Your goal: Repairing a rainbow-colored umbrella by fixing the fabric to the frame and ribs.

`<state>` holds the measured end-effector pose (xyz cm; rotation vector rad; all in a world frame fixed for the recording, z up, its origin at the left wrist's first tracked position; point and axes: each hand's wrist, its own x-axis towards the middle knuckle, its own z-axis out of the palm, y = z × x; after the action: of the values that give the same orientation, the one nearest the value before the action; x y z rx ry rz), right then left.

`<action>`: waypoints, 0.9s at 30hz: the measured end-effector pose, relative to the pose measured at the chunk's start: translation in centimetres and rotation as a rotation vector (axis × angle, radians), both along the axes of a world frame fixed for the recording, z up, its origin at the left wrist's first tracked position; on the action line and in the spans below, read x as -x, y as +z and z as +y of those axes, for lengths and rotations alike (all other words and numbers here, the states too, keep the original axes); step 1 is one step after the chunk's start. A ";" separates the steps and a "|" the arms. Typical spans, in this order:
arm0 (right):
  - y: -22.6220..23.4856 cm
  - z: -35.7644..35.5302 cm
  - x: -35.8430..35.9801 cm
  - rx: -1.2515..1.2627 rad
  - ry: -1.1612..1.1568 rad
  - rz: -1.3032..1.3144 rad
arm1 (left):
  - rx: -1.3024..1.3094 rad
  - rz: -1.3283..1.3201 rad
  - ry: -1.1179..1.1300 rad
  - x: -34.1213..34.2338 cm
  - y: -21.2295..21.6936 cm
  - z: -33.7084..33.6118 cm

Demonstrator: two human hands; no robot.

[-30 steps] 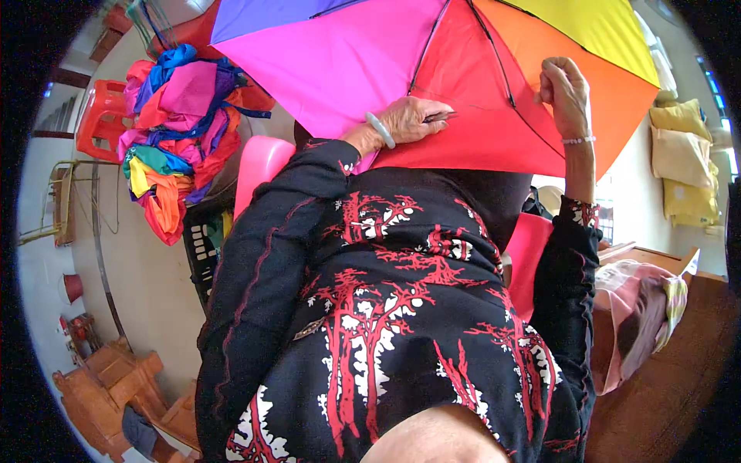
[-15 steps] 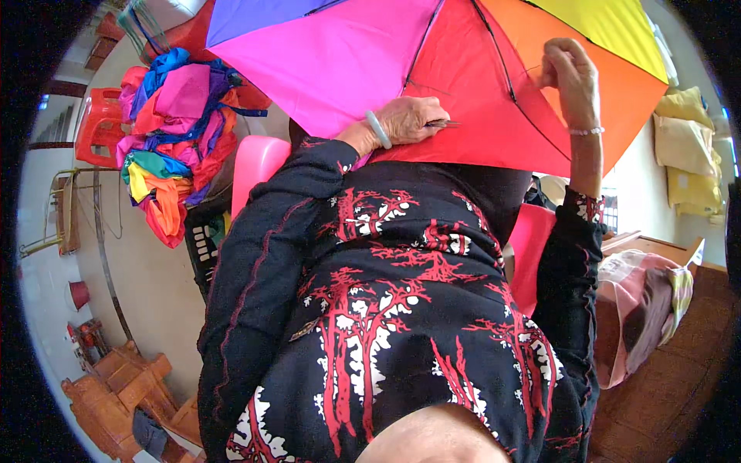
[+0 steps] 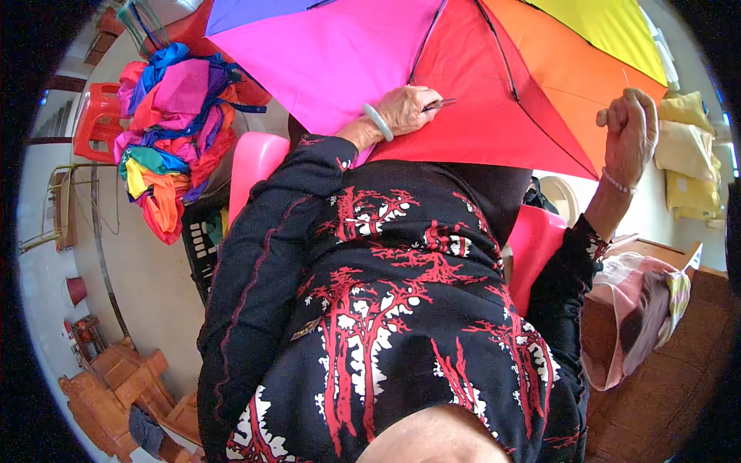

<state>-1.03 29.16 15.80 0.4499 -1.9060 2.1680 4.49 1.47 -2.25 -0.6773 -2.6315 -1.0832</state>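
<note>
A large open umbrella canopy (image 3: pixel 494 92) with purple, pink, red, orange and yellow panels is spread across my lap. My left hand (image 3: pixel 405 109), with a pale bangle on the wrist, rests on the seam between the pink and red panels. It pinches a thin metal tool (image 3: pixel 438 103) against the fabric. My right hand (image 3: pixel 629 127), wearing a bead bracelet, is raised as a fist just off the orange edge. A fine pale thread (image 3: pixel 624 76) rises from the fist. My black dress with red trees fills the lower view.
A heap of bright umbrella fabric (image 3: pixel 174 131) lies on a black crate (image 3: pixel 202 243) at the left, with a red stool (image 3: pixel 96 119) behind it. I sit on a pink chair (image 3: pixel 255 166). At the right, a pink cloth (image 3: pixel 633 309) lies on a wooden table (image 3: pixel 664 401) below yellow cloths (image 3: pixel 687 154).
My right hand has left the orange panel and moved right and down, closing into a fist. My left hand stays on the seam.
</note>
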 end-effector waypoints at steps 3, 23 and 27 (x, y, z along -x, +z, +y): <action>0.4 0.5 -0.1 0.051 -0.023 0.001 | 0.006 -0.005 0.060 0.1 -0.1 0.1; 1.8 4.2 0.2 0.272 -0.022 -0.037 | -0.002 0.057 0.066 0.5 -0.6 -0.2; 1.7 3.9 0.2 0.254 0.025 -0.055 | 0.053 0.096 0.038 0.7 -1.0 -0.4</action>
<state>-1.23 33.07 17.48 0.3710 -1.6269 2.4191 3.76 1.03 -3.25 -0.6695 -2.5884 -0.9500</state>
